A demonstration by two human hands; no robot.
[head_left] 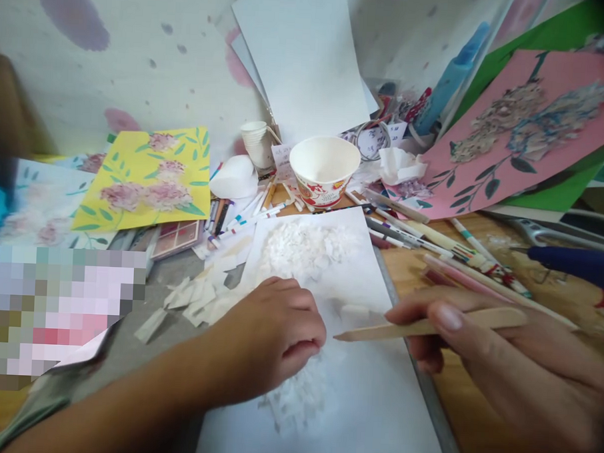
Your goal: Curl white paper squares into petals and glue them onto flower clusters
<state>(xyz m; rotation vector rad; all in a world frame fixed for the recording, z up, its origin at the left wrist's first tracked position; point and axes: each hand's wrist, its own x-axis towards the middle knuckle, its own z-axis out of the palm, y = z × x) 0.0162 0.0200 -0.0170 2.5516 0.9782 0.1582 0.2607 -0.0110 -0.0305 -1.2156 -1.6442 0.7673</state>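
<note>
My left hand (270,335) is curled into a loose fist and rests on a white sheet of paper (345,388), over a patch of small white paper bits (299,393). What its fingers hold, if anything, is hidden. My right hand (481,354) pinches a flat wooden stick (428,327) that points left, its tip near my left hand. A second cluster of white paper bits (303,250) is stuck higher up on the sheet.
A white paper cup (324,169) stands behind the sheet among several pens (416,235). A yellow flower card (146,179) lies at left, a pink flower card (526,129) leans at right. Torn white scraps (189,298) lie left of the sheet. A blue glue gun (575,262) sits far right.
</note>
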